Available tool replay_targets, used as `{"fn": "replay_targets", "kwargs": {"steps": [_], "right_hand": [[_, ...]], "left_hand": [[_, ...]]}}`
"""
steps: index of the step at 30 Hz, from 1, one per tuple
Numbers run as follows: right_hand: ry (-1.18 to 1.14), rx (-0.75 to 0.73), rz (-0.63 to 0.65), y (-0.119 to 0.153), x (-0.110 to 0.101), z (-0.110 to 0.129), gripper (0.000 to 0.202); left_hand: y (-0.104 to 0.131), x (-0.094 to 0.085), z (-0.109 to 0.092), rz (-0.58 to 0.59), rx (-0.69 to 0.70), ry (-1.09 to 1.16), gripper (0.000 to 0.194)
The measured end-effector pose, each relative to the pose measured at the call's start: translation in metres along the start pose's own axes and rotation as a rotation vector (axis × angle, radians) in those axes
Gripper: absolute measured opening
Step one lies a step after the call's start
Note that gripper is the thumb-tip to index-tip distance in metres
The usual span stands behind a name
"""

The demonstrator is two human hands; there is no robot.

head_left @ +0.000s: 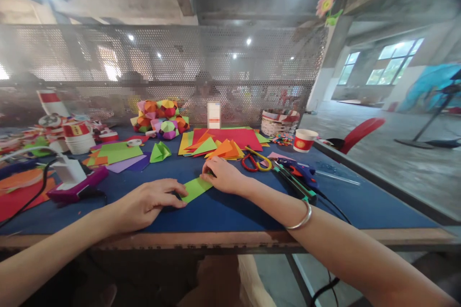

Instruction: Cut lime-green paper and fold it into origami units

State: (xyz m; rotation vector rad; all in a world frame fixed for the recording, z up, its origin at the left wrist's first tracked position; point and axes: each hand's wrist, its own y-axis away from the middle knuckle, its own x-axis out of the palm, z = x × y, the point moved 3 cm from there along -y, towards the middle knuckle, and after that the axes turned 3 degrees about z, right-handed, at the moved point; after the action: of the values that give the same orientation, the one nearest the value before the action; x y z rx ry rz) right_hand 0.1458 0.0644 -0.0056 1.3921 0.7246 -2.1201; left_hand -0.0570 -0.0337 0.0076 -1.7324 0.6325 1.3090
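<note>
A folded strip of light green paper [196, 188] lies slantwise on the blue tabletop between my hands. My left hand [149, 201] rests by its left end, fingers stretched out and apart, the fingertips touching the edge. At the strip's right end, my right hand [225, 176] has its fingers bent and closed on the paper; its palm side is hidden. Just beyond lie folded orange paper pieces [227, 148] and a folded green paper piece [160, 152]. Scissors with red and yellow handles [256, 160] are right of my right hand.
A glue gun [300, 172] and a green cutter [288, 177] lie near my right forearm. Paper cups [77, 138], a power strip [77, 187] and coloured sheets stand left. Paper balls [162, 117], a basket [280, 122] and a cup [305, 140] line the back, before a perforated screen [173, 57].
</note>
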Motion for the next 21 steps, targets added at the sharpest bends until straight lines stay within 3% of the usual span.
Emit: {"fn": "replay_targets", "kwargs": {"steps": [7, 13, 17, 21], "right_hand": [[0.020, 0.061, 0.028, 0.003, -0.004, 0.002, 0.035], [-0.022, -0.040, 0.088, 0.006, -0.013, 0.001, 0.054], [-0.069, -0.035, 0.258, 0.004, -0.019, -0.007, 0.037], [-0.085, -0.036, 0.313, 0.004, -0.022, -0.008, 0.023]], "left_hand": [[-0.008, -0.002, 0.007, -0.050, -0.006, -0.003, 0.042], [-0.017, 0.000, 0.006, -0.062, -0.070, 0.104, 0.035], [-0.032, 0.000, 0.002, -0.031, -0.109, 0.159, 0.027], [-0.046, 0.008, 0.005, 0.088, -0.056, 0.175, 0.055]]}}
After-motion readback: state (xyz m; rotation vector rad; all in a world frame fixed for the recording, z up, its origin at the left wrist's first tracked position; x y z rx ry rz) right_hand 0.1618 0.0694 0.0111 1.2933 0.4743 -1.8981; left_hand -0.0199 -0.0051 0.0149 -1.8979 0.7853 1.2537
